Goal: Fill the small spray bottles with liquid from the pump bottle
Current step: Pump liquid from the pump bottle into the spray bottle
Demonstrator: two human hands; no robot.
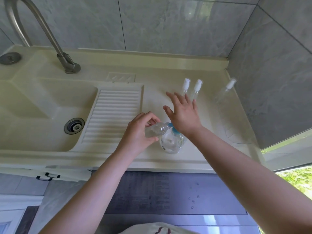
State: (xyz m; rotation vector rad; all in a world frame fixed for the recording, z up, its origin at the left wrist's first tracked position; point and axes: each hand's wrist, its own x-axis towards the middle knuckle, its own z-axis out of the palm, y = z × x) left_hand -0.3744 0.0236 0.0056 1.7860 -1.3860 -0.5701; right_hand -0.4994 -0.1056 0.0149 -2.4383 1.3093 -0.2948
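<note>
A clear pump bottle (172, 142) with a blue pump head (173, 129) stands on the cream counter near its front edge. My left hand (138, 132) grips a small clear spray bottle (156, 130), tilted with its open neck against the blue spout. The heel of my right hand (183, 114) presses on the pump head, fingers spread flat. Behind my right hand stand two small spray bottles with white caps (185, 85) (197, 86), partly hidden by my fingers. A third one (227, 90) leans by the right wall.
A cream sink basin (42, 115) with a steel drain (74, 127) and a ribbed drainboard (114, 114) lies left. A steel tap (50, 36) arches over it. A clear container (236, 129) sits at the counter's right edge. Tiled walls close the back and right.
</note>
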